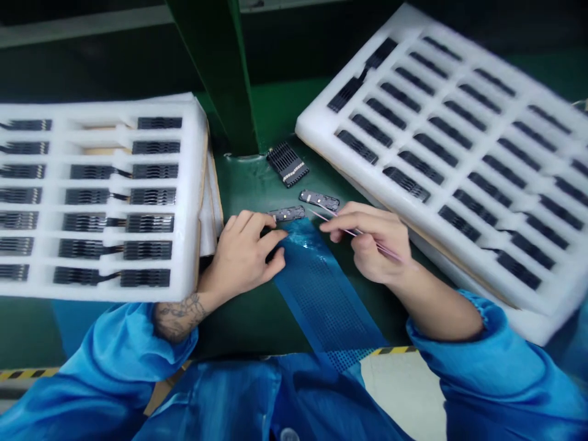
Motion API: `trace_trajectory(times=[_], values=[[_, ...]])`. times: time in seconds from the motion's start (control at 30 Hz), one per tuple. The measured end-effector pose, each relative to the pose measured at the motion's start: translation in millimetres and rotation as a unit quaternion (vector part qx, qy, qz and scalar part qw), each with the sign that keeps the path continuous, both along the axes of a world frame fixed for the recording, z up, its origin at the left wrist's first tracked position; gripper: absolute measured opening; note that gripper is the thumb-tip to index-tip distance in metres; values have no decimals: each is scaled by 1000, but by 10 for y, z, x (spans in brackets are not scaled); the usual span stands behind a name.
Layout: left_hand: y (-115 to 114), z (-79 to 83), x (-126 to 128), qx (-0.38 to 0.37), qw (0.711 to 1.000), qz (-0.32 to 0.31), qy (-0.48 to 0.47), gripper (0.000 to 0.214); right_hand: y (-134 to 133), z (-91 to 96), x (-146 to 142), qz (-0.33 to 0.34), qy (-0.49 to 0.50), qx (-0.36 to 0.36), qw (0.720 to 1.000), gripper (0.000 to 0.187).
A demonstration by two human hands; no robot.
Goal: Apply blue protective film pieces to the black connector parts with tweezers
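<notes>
A small dark circuit board (288,213) lies on the green table at the top end of a strip of blue perforated film (326,288). My left hand (248,248) rests beside it with fingers bent and thumb apart; its fingertips reach the board's left end and the film's edge. I cannot tell whether they press on the board. In my right hand (379,242) is a pair of pink tweezers (342,228), held between thumb and fingers. Their parted tips point left, just right of the board. A second circuit board (319,199) lies above the tips.
Behind the boards sits a stack of black strip-like parts (288,164). White foam trays with rows of black parts flank me, one at the left (190,202) and a tilted one at the right (316,116). A green post (225,79) rises at the back. Yellow-black tape (395,350) marks the front edge.
</notes>
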State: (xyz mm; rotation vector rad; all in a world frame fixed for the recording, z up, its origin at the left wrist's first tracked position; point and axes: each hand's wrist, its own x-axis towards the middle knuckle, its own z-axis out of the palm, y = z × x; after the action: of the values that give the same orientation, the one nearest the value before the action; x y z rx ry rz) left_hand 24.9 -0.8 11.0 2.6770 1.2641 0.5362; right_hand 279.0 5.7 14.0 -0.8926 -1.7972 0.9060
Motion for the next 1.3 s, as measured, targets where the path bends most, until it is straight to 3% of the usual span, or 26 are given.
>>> trace_trajectory(times=[0.13,0.23,0.37,0.53,0.8,1.1,1.3], values=[[-36,-11,-27,-40,999,-22,14,34,-54,19,-49,-8,88,-174,981,17],[-8,-37,-26,-52,998,-29,-4,31,-58,23,-75,49,88,-274,956,26],[31,-71,-25,-48,997,-32,-48,26,-7,12,-87,84,29,-235,968,24],[43,-84,-41,-62,991,-40,-107,20,39,-18,-117,69,41,-175,981,18],[37,-89,-61,-79,986,-58,-131,30,11,-46,-129,6,12,-251,968,17],[8,-55,-108,-103,987,-73,-95,39,54,-18,-99,-10,6,-244,970,20],[21,-27,-64,-105,991,-74,-46,26,-41,-55,-171,-26,15,-198,980,14]])
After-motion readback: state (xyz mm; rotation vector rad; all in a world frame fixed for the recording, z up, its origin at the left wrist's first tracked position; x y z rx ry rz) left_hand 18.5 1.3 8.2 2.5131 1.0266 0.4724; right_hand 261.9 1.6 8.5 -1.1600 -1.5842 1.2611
